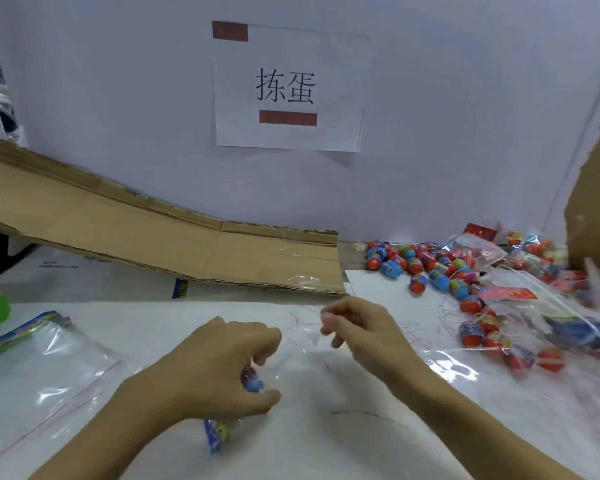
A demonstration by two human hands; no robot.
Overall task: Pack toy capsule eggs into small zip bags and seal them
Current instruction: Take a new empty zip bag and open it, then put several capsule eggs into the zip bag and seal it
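Mid-job: left hand [219, 365] grips a blue capsule egg [253, 380] at a clear zip bag [302, 344] on the bench [326, 445]; right hand [357, 327] pinches the bag's edge; bag looks unsealed; loose eggs [430, 268] and filled bags [534, 258] far right; plenty left.

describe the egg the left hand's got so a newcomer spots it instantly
Start at the paper sign on the wall and drop down to the left hand on the white table. The blue capsule egg peeks between its curled fingers, alone, far from the loose pile at right.
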